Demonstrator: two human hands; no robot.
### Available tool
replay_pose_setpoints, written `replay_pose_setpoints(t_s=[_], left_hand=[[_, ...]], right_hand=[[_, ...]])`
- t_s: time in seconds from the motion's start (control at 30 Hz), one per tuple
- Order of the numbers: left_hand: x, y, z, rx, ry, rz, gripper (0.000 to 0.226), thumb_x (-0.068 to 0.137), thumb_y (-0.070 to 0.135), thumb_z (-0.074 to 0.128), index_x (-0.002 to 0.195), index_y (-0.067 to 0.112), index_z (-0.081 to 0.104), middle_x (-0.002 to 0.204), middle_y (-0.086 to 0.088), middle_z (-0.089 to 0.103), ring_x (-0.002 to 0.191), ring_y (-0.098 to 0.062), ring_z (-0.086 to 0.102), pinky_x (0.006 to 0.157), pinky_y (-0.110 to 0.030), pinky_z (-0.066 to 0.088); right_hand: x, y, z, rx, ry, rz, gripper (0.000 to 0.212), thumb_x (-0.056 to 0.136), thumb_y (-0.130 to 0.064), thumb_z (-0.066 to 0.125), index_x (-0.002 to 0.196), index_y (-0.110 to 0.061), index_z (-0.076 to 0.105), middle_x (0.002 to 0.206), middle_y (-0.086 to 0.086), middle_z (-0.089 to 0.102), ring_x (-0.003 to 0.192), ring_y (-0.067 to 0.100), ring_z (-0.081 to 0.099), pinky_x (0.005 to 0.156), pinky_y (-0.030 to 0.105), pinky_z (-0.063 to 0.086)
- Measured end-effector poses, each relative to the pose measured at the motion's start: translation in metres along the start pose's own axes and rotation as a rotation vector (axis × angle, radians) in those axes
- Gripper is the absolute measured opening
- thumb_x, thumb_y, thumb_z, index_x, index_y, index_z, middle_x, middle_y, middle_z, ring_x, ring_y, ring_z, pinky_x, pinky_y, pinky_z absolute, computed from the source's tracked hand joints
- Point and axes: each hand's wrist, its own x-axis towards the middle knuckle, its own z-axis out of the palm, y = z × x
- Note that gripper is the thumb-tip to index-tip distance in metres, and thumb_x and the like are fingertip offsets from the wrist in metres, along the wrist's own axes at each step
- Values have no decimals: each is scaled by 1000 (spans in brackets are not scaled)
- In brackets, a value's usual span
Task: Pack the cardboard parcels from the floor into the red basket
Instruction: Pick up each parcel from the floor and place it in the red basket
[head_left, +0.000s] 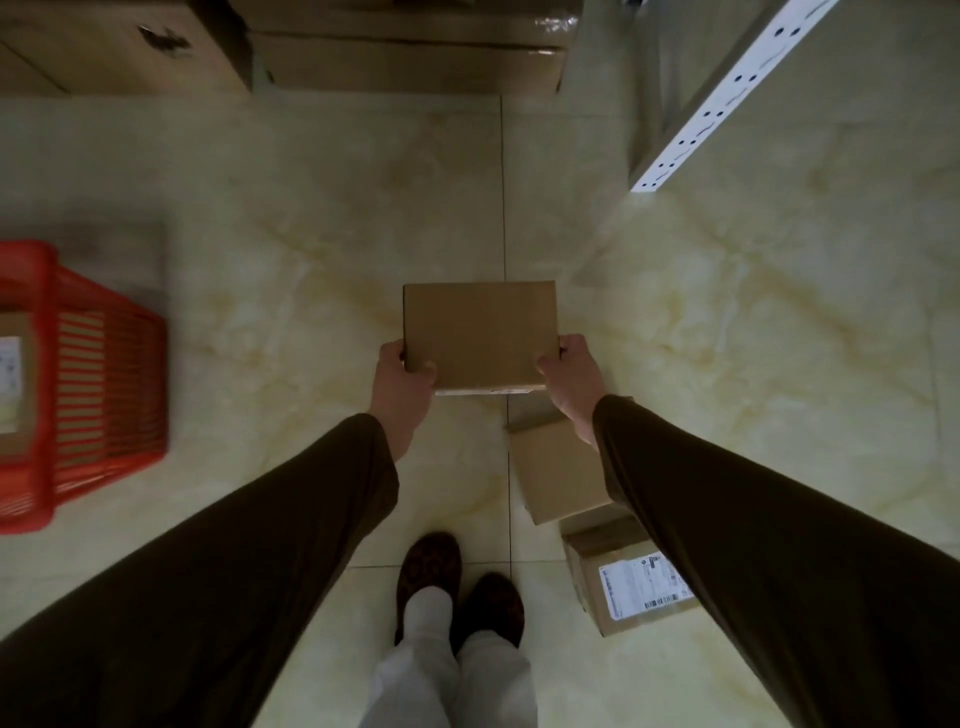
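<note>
The person stands on a pale marbled tile floor (311, 249) with both arms stretched forward and down, dark brown sleeves reaching to the wrists. Between the hands is a plain cardboard parcel (480, 332), held level above the floor in front of the body, its broad brown face turned up toward the camera. The left hand (402, 387) grips the parcel's near left corner, thumb lying across the top face and fingers curled under the edge. The right hand (571, 379) grips the near right corner in the same way, thumb on top and fingers wrapped round the side. Both wrists are fairly straight, and the forearms converge from the lower corners of the view toward the parcel. On the floor below the right forearm lie two more parcels: a plain brown box (558, 470), partly hidden by the right wrist, and just beside it, nearer the person, a labelled box (623, 582) with a white shipping label facing up. The red basket (104, 384) sits on the floor well apart to the left, cut off by the frame edge, and a parcel with a white label (13, 374) already lies inside it. Large cardboard cartons (405, 47) stand along the far side, and a white perforated shelf upright (727, 93) slants at upper right. The person's dark shoes (457, 582) and light trousers show at the bottom.
</note>
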Motion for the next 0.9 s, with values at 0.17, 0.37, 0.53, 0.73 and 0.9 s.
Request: replay_pose_setpoints(t_s=[0.17, 0.37, 0.53, 0.73, 0.9], left_hand=[[-48, 24, -53, -36, 92, 67, 35, 101, 11, 53, 132, 21, 41, 126, -1, 54, 103, -16, 58, 82, -24, 46], [-99, 35, -123, -86, 178, 82, 40, 99, 7, 57, 131, 25, 40, 134, -6, 54, 111, -25, 59, 96, -36, 51], [-120, 28, -181, -149, 246, 116, 46, 96, 5, 60, 135, 22, 42, 136, -8, 55, 112, -25, 60, 93, -35, 53], [-135, 13, -264, -221, 248, 162, 50, 95, 5, 63, 136, 26, 43, 135, -3, 55, 116, -19, 58, 85, -21, 48], [-153, -3, -336, -267, 209, 145, 48, 97, 7, 63, 131, 35, 43, 122, 12, 56, 115, -12, 56, 86, -20, 47]], right_hand=[[-61, -36, 9, -5, 49, -114, 28, 105, -15, 49, 132, -14, 42, 118, 3, 63, 106, 22, 64, 92, 34, 55], [-120, -70, 42, -85, 43, -216, 19, 103, -13, 54, 116, -17, 40, 114, -1, 58, 104, 20, 60, 98, 34, 50], [-162, -92, 85, -69, 41, -238, 23, 102, -12, 57, 117, -20, 43, 119, -1, 60, 108, 19, 60, 104, 36, 50], [-210, -112, 151, -39, 36, -256, 24, 102, -13, 57, 119, -21, 43, 118, -4, 59, 109, 19, 61, 104, 38, 52], [-249, -121, 208, -7, 13, -256, 25, 102, -13, 57, 121, -22, 43, 117, -5, 59, 108, 18, 61, 101, 35, 52]])
